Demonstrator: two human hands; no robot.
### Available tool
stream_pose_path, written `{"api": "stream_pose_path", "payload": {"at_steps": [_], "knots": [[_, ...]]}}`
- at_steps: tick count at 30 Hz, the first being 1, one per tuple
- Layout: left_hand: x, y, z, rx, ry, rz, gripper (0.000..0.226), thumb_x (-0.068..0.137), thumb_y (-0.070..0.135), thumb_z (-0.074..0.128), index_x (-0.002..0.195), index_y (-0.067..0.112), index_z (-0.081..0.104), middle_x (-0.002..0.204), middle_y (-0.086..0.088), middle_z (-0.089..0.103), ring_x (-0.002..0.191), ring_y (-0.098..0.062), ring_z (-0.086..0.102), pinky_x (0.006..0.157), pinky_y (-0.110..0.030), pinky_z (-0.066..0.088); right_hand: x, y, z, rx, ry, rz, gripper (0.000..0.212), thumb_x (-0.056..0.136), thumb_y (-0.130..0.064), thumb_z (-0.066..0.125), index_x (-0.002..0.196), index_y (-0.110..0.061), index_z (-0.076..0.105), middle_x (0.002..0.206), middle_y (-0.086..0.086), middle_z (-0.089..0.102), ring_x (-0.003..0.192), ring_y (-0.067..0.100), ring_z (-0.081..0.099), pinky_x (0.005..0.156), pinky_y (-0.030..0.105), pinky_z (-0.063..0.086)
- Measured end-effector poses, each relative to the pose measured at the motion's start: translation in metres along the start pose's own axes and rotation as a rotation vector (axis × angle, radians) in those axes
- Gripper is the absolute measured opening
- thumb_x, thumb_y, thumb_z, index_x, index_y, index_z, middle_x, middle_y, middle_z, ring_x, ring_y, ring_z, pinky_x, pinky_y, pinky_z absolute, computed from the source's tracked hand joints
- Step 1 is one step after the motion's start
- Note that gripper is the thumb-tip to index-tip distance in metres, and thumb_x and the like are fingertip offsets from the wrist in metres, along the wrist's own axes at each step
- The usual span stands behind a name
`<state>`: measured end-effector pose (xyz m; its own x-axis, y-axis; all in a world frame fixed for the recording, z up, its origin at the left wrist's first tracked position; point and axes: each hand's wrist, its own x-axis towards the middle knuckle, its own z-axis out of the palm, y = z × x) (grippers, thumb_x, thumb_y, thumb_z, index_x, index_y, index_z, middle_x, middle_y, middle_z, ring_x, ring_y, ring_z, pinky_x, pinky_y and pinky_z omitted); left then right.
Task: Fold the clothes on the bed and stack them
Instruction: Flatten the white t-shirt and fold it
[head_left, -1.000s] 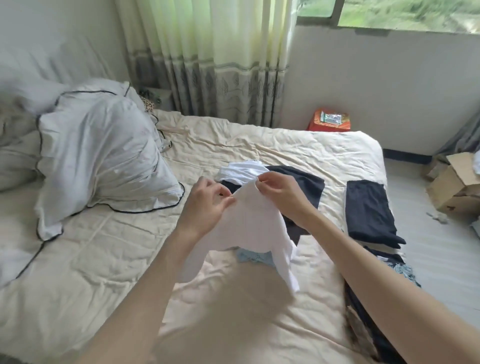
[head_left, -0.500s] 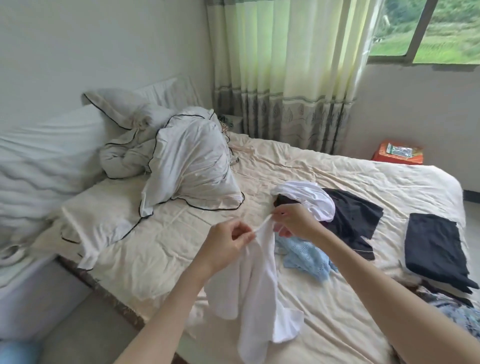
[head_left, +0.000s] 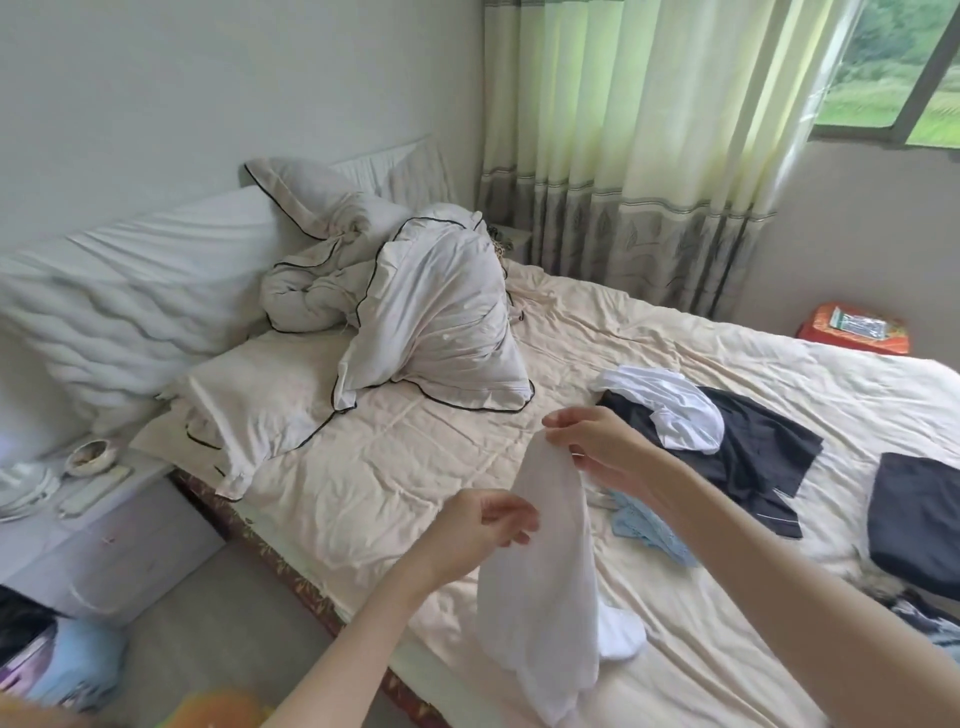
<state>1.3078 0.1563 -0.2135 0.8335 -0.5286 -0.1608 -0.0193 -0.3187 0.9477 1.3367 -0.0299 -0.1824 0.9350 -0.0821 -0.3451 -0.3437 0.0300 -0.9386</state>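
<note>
Since half a second ago our left hand (head_left: 488, 525) has dropped lower along the white garment (head_left: 540, 582) and our head has turned a little further left, bringing the bedside cabinet (head_left: 98, 525) into sight.

From the head camera, our right hand (head_left: 592, 441) pinches the garment's top end, held above the bed (head_left: 415, 467). Our left hand, fingers curled, appears to nip the cloth's left edge, though we cannot tell how firmly. The garment hangs with its long axis near vertical, top at the right hand, bottom end crumpled on the sheet near the bed's edge.

We judge this the straightening step before folding. Next we need to lay it flat, find matching edges, and double it. Other clothes wait behind: a white piece (head_left: 670, 405), a dark garment (head_left: 748, 452), a blue item (head_left: 649, 525) and a folded dark piece (head_left: 919, 519).
</note>
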Motion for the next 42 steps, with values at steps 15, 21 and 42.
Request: {"api": "stream_pose_path", "payload": {"at_steps": [15,21,42], "knots": [[0.063,0.042,0.013,0.097,0.029,0.200,0.030,0.075,0.041,0.065,0.084,0.012,0.061,0.077,0.006,0.059,0.075,-0.011,0.053,0.070,-0.028,0.041,-0.051,-0.095,-0.024,-0.293,0.015,-0.398,0.028,0.083,0.006,0.041,0.078,-0.016,0.057,0.072,-0.001,0.045,0.070,0.016,0.035,0.058,0.028,0.024],[0.075,0.066,-0.028,0.166,-0.096,0.239,0.052,0.078,0.035,0.070,0.087,-0.015,0.056,0.079,-0.009,0.046,0.076,-0.015,0.042,0.070,-0.029,0.030,-0.060,-0.100,-0.066,-0.596,0.223,-0.442,0.008,0.086,-0.018,0.064,0.079,-0.021,0.066,0.067,-0.002,0.049,0.066,0.011,0.042,0.060,0.024,0.029],[0.055,0.095,-0.097,0.361,-0.232,0.136,0.067,0.061,0.055,0.072,0.091,-0.004,0.062,0.076,-0.003,0.055,0.072,-0.012,0.051,0.068,-0.030,0.036,-0.021,-0.086,-0.060,-0.081,-0.015,-0.377,0.029,0.087,0.007,0.051,0.068,-0.004,0.070,0.068,0.007,0.061,0.068,0.016,0.057,0.066,0.025,0.043]]}}
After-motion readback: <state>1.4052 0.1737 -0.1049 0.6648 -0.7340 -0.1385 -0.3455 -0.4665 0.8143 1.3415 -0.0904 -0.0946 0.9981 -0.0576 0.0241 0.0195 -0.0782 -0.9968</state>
